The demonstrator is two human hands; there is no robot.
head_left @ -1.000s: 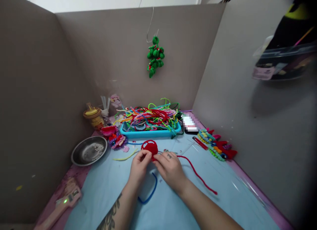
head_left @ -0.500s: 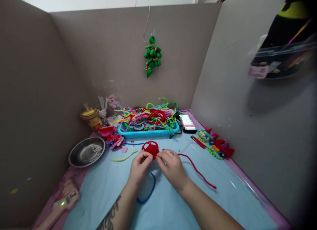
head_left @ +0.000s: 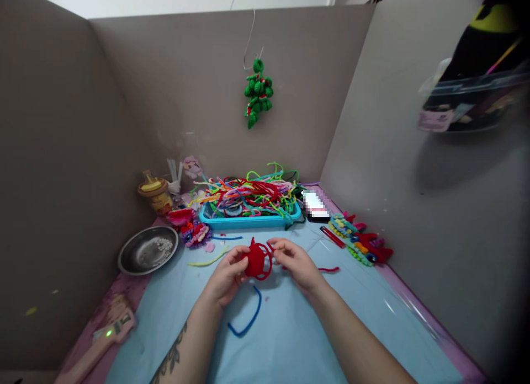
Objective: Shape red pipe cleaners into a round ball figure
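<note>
A rounded red piece of bent pipe cleaner (head_left: 255, 261), solid in the middle with open loops on its right side, is up off the table. My left hand (head_left: 227, 272) pinches it at its left edge between thumb and fingers. My right hand (head_left: 296, 261) is closed on a red pipe-cleaner strand beside the loops. A loose red tail (head_left: 330, 270) shows past the back of that hand, its middle part hidden by the fingers. Below the piece lies a bent blue pipe cleaner (head_left: 250, 324), and a yellow-green one (head_left: 208, 260) rests left of my left hand.
Behind stands a blue tray (head_left: 248, 224) heaped with pipe cleaners. A metal bowl (head_left: 136, 257) with small white bits and a pink glue gun (head_left: 97, 351) are at left. A phone (head_left: 315, 204), a red-handled tool (head_left: 332, 236) and colourful finished figures (head_left: 364, 243) line the right.
The red piece has been turned, so its loops now face right instead of up. My right hand has drawn slightly away from it, and the red tail has shifted up and left.
</note>
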